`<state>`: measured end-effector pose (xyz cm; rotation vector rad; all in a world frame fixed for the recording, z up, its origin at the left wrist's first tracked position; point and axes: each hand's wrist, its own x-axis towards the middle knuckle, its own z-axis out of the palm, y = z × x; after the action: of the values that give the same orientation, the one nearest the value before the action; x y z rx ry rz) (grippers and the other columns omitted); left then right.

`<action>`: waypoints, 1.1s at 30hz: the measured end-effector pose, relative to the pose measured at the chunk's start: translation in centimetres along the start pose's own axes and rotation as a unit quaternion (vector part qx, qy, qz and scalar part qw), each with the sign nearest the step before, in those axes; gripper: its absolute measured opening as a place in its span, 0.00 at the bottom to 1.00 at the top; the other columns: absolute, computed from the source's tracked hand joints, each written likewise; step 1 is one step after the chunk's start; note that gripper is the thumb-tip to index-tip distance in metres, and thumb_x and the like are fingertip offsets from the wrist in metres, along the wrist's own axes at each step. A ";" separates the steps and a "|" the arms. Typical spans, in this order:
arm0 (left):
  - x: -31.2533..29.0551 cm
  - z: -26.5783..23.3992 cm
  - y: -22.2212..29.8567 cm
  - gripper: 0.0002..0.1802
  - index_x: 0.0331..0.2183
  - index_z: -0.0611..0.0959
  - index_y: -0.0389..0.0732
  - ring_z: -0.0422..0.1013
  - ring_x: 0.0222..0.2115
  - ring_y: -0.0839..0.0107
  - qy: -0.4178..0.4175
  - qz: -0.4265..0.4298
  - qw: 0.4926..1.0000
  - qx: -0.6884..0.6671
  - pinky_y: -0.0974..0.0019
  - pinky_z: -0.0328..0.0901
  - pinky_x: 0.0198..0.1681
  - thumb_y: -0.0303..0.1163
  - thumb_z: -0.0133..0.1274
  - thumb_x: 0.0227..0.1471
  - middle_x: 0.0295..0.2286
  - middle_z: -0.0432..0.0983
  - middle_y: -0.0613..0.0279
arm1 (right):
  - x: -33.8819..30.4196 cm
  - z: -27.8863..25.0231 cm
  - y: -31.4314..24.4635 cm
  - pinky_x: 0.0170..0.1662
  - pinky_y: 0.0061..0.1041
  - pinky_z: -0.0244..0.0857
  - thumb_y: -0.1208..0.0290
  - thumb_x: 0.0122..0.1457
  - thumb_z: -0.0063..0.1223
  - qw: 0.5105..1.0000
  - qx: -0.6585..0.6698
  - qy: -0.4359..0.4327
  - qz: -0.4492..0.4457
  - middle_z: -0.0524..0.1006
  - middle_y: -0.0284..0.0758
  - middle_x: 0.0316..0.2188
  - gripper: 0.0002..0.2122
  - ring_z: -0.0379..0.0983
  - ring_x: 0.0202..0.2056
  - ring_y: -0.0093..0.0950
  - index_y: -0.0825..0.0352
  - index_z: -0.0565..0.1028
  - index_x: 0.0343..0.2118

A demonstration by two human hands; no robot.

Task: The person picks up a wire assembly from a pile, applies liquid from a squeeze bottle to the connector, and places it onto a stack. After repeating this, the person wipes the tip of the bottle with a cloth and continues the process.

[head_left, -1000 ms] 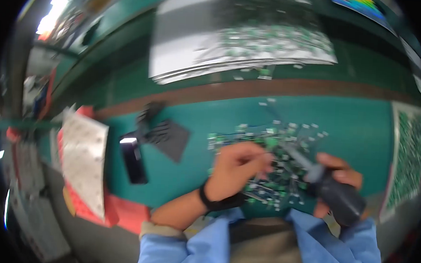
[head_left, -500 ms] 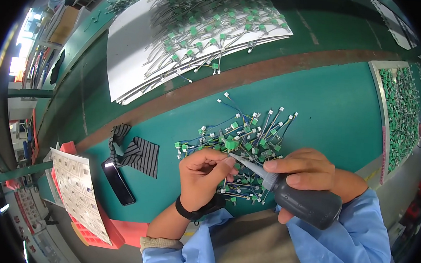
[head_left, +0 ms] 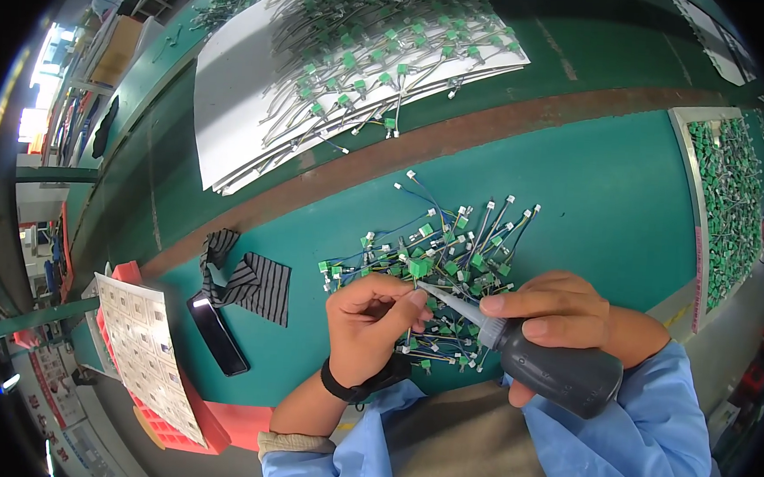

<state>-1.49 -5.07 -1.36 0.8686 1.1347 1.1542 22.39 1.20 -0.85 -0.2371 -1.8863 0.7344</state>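
Observation:
In my right hand (head_left: 561, 311) is a dark grey squeeze bottle (head_left: 562, 372), tilted so its long pale nozzle (head_left: 452, 302) points up and left. My left hand (head_left: 373, 312) pinches a cable with a green connector (head_left: 419, 268) on its end. The nozzle tip meets the cable just below that connector, close to my left fingertips. Around and beneath both hands spreads a loose pile of short cables (head_left: 478, 236) with green blocks and small white plugs. My left wrist wears a black band (head_left: 351, 385).
Left of the pile lie a striped cloth (head_left: 261, 285) and a black phone (head_left: 218, 338). A printed sheet (head_left: 144, 342) leans on a red crate (head_left: 217, 425) at the table's left edge. White boards (head_left: 229, 98) at the back carry many cables. A tray (head_left: 692, 179) of cables stands right.
Hardly anything differs. The whole view shifts very slightly, while both hands, the bottle and the held cable keep the same pose.

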 end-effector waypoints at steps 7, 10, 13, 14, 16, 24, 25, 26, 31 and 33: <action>-0.1 0.2 0.0 0.04 0.34 0.79 0.34 0.76 0.23 0.71 0.008 0.003 1.000 0.001 0.71 0.71 0.26 0.17 0.55 0.55 0.25 0.80 0.53 | -0.2 -0.1 -0.1 0.25 0.24 0.73 0.47 0.48 0.71 1.000 -0.005 0.003 -0.002 0.80 0.54 0.40 0.34 0.80 0.26 0.32 0.67 0.66 0.48; -0.1 0.3 0.2 0.04 0.34 0.78 0.34 0.76 0.23 0.71 0.008 0.003 1.000 0.002 0.70 0.71 0.26 0.17 0.55 0.55 0.25 0.80 0.53 | -0.1 -0.1 -0.2 0.25 0.24 0.73 0.47 0.48 0.71 1.000 -0.007 -0.003 -0.002 0.80 0.54 0.40 0.34 0.81 0.27 0.32 0.67 0.65 0.48; -0.1 0.3 0.2 0.03 0.34 0.78 0.34 0.76 0.23 0.70 0.008 0.001 1.000 0.003 0.70 0.71 0.26 0.17 0.55 0.56 0.25 0.80 0.53 | -0.1 -0.1 -0.3 0.25 0.24 0.73 0.47 0.49 0.71 1.000 -0.013 -0.002 -0.002 0.80 0.53 0.40 0.34 0.81 0.28 0.32 0.67 0.65 0.48; -0.1 0.2 0.2 0.03 0.34 0.78 0.34 0.76 0.23 0.70 0.007 0.000 1.000 0.001 0.70 0.71 0.26 0.17 0.55 0.56 0.25 0.80 0.53 | -0.1 -0.2 -0.3 0.25 0.24 0.74 0.47 0.49 0.71 1.000 -0.016 -0.002 -0.002 0.80 0.53 0.40 0.34 0.81 0.28 0.32 0.67 0.65 0.47; -0.1 0.1 0.1 0.03 0.34 0.78 0.34 0.76 0.23 0.70 0.005 -0.003 1.000 -0.002 0.70 0.71 0.26 0.17 0.55 0.56 0.25 0.80 0.52 | 0.0 -0.3 -0.3 0.26 0.24 0.74 0.46 0.49 0.71 1.000 -0.016 -0.005 -0.001 0.80 0.53 0.40 0.34 0.81 0.28 0.32 0.67 0.65 0.47; -0.1 0.1 0.2 0.03 0.34 0.81 0.33 0.78 0.26 0.73 0.002 -0.008 0.999 -0.043 0.71 0.73 0.29 0.17 0.56 0.56 0.26 0.81 0.56 | -0.2 -0.1 -0.2 0.27 0.26 0.75 0.47 0.49 0.71 1.000 -0.017 0.004 -0.007 0.80 0.53 0.41 0.34 0.81 0.29 0.33 0.66 0.65 0.47; -0.1 0.1 0.2 0.03 0.34 0.81 0.33 0.78 0.26 0.73 0.002 -0.008 0.999 -0.042 0.71 0.73 0.29 0.17 0.56 0.56 0.26 0.81 0.56 | -0.1 -0.2 -0.2 0.27 0.26 0.75 0.47 0.49 0.71 1.000 -0.015 0.000 -0.004 0.80 0.53 0.42 0.34 0.81 0.30 0.33 0.66 0.65 0.47; -0.1 0.1 0.2 0.03 0.34 0.81 0.33 0.78 0.26 0.73 0.000 -0.007 0.999 -0.044 0.71 0.73 0.29 0.17 0.56 0.56 0.26 0.81 0.56 | -0.1 -0.4 -0.3 0.27 0.26 0.75 0.48 0.49 0.71 1.000 -0.013 -0.005 0.000 0.80 0.53 0.42 0.34 0.81 0.30 0.33 0.66 0.65 0.47; -0.2 0.0 0.0 0.02 0.34 0.81 0.33 0.78 0.26 0.73 -0.007 -0.004 0.999 -0.050 0.70 0.73 0.29 0.18 0.56 0.57 0.26 0.81 0.55 | 0.0 -0.7 -0.7 0.28 0.27 0.75 0.49 0.49 0.72 1.000 -0.007 -0.020 0.012 0.79 0.53 0.42 0.34 0.81 0.30 0.33 0.66 0.65 0.48; -0.2 0.0 -0.1 0.02 0.35 0.81 0.33 0.78 0.26 0.72 -0.009 -0.003 0.999 -0.051 0.70 0.73 0.29 0.18 0.56 0.57 0.27 0.81 0.55 | 0.1 -0.7 -0.8 0.28 0.27 0.75 0.49 0.48 0.72 1.000 -0.006 -0.024 0.018 0.79 0.53 0.42 0.34 0.81 0.31 0.34 0.66 0.64 0.49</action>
<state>-1.47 -5.27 -1.41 0.7950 1.0530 1.1873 23.13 0.90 -0.16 -0.2637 -1.9375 0.7589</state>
